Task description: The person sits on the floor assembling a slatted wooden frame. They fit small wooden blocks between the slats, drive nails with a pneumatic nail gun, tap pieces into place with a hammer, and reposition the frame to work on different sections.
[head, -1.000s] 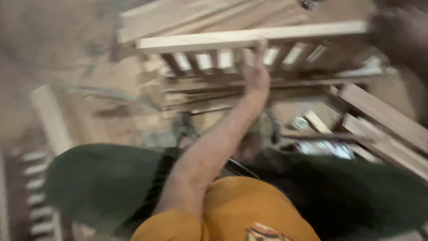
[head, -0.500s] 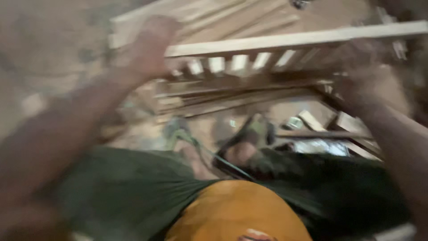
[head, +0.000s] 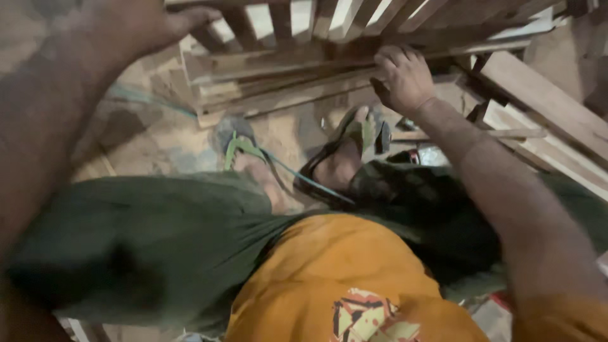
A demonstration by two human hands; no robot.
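Left hand (head: 142,25): arm stretched forward, fingers closed around the slatted wooden frame's (head: 329,19) end.
Right hand (head: 402,79): fingers curled loosely, resting empty on stacked planks (head: 278,88).

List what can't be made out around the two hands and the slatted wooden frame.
- Slatted wooden frame, head view: its top is cut off by the picture's upper edge.
- Left hand: blurred and close to the lens; whether its fingers grip a slat cannot be told.
- Right hand: its palm faces away, hiding what lies under it.
- Small items by the right foot: too blurred to identify.
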